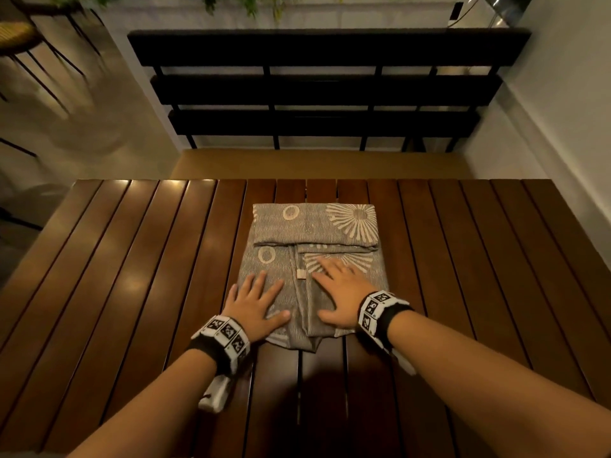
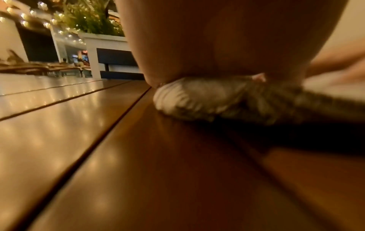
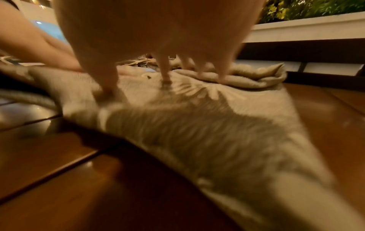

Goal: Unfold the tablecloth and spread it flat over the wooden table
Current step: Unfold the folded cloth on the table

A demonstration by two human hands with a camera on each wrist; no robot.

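Observation:
A folded grey tablecloth (image 1: 310, 233) with pale sunburst and ring prints lies in the middle of the dark slatted wooden table (image 1: 132, 276). Its far part is a thicker folded band; the near part lies in loose folds. My left hand (image 1: 256, 304) rests flat on the cloth's near left corner, fingers spread. My right hand (image 1: 340, 289) lies flat on the near right part, fingers spread over a sunburst. In the left wrist view the palm (image 2: 227, 46) presses on the cloth's bunched edge (image 2: 197, 100). In the right wrist view the fingertips (image 3: 166, 78) touch the cloth (image 3: 197, 125).
A black slatted bench (image 1: 324, 94) stands beyond the table's far edge, with a strip of tan floor (image 1: 317, 163) between. Chair legs (image 1: 43, 71) show at the far left. A white wall (image 1: 562, 110) runs along the right. Bare table slats lie on all sides of the cloth.

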